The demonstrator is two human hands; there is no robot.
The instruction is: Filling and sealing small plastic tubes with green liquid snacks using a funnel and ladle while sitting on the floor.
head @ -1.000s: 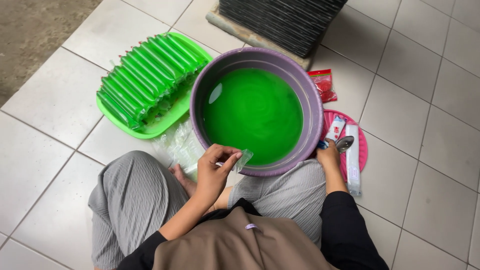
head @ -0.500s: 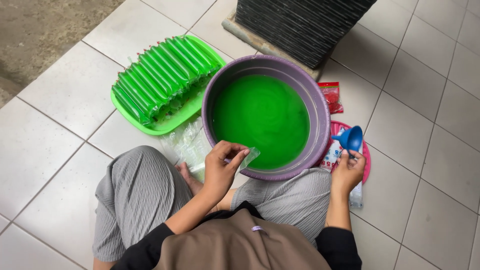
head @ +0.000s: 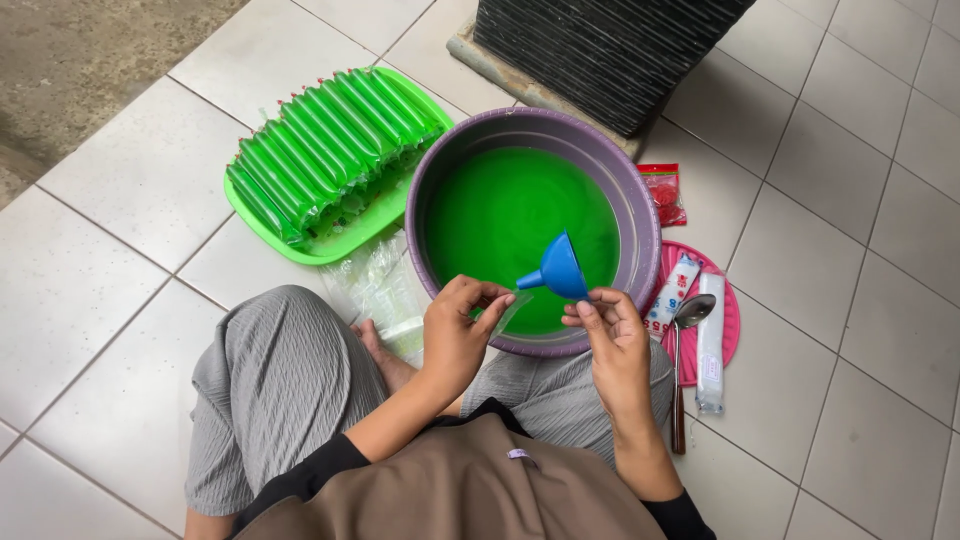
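Funnel raised by right hand over basin rim.

I sit cross-legged on the pale square-tiled floor of what looks like a home porch or back yard, not a kitchen counter. At ten o'clock the tiles end at a strip of bare rough concrete ground. At one o'clock stands a dark woven basket on a stone slab. Household plastic ware lies around me: a round purple plastic basin of green liquid at twelve, a lime-green plastic tray of filled green tubes at eleven.
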